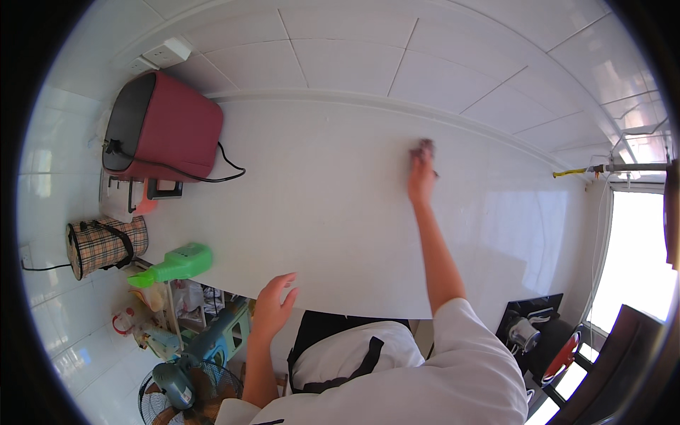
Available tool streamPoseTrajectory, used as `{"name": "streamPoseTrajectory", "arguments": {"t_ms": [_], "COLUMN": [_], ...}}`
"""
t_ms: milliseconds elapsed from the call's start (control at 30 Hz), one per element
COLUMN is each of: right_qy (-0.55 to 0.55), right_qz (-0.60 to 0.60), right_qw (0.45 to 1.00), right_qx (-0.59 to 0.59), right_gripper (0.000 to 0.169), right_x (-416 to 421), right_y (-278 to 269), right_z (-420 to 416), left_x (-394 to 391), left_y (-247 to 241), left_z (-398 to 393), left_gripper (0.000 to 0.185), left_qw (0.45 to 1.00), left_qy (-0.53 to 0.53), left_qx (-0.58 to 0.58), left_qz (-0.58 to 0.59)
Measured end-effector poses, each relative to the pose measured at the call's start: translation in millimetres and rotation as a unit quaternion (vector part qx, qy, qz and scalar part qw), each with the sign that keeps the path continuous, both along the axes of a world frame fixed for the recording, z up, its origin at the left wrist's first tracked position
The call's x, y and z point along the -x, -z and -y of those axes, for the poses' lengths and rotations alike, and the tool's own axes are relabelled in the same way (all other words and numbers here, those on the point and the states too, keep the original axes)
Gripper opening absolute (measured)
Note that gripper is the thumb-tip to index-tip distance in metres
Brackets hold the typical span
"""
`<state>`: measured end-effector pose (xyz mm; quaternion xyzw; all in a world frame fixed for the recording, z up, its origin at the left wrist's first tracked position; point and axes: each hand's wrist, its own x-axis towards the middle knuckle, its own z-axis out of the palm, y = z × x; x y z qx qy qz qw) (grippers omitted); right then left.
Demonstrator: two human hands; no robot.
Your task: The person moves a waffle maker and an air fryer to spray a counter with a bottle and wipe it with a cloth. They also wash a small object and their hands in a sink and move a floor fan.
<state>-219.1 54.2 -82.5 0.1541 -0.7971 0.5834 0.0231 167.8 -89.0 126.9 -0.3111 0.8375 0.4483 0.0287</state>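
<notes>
A white countertop (319, 212) spreads before me. Towards its back, my right hand (422, 178) presses a dark, crumpled cloth (423, 147) against the surface; hand and cloth are blurred, and the fingers hide part of the cloth. My right arm is stretched far forward. Near the front edge of the counter, my left hand (273, 308) hangs with nothing in it, its thumb and fingers apart. To its left, a green plastic bottle (183, 261) lies or leans at the counter's front left corner.
A dark red appliance (183, 127) with a black cord stands at the back left. Below it is a plaid bag (109, 244). An electric fan (183, 388) stands at lower left. A stove with a metal kettle (523, 333) is at right. Tiled wall (350, 64) bounds the back.
</notes>
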Motion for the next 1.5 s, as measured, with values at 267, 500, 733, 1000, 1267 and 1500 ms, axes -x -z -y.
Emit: {"name": "streamPoseTrajectory", "arguments": {"t_ms": [267,500,733,1000,1267,1500], "right_qy": [-0.239,-0.143,0.198,0.062,-0.332,-0.415], "right_qz": [-0.176,-0.180,0.002,-0.107,-0.110,-0.241], "right_qw": [0.896,0.911,0.864,0.906,0.863,0.828], "right_qx": [-0.330,-0.342,-0.464,-0.406,-0.363,-0.289], "right_gripper": [0.052,0.058,0.055,0.057,0.051,0.051], "right_x": [-79,-19,69,-32,-198,-217], "right_y": [-14,-8,12,22,-31,-10], "right_z": [236,95,-166,87,280,227], "left_x": [-16,-26,-34,-29,-37,-47], "left_y": [-1,4,21,20,11,7], "left_z": [25,37,38,24,6,6], "left_gripper": [0.031,0.030,0.032,0.032,0.032,0.031], "left_qw": [0.999,0.994,0.997,0.999,0.998,0.998], "left_qy": [-0.039,-0.087,-0.038,-0.020,-0.050,-0.050], "left_qx": [-0.021,-0.057,-0.056,-0.047,-0.045,-0.038], "left_qz": [0.021,0.046,0.028,-0.007,-0.011,0.023]}}
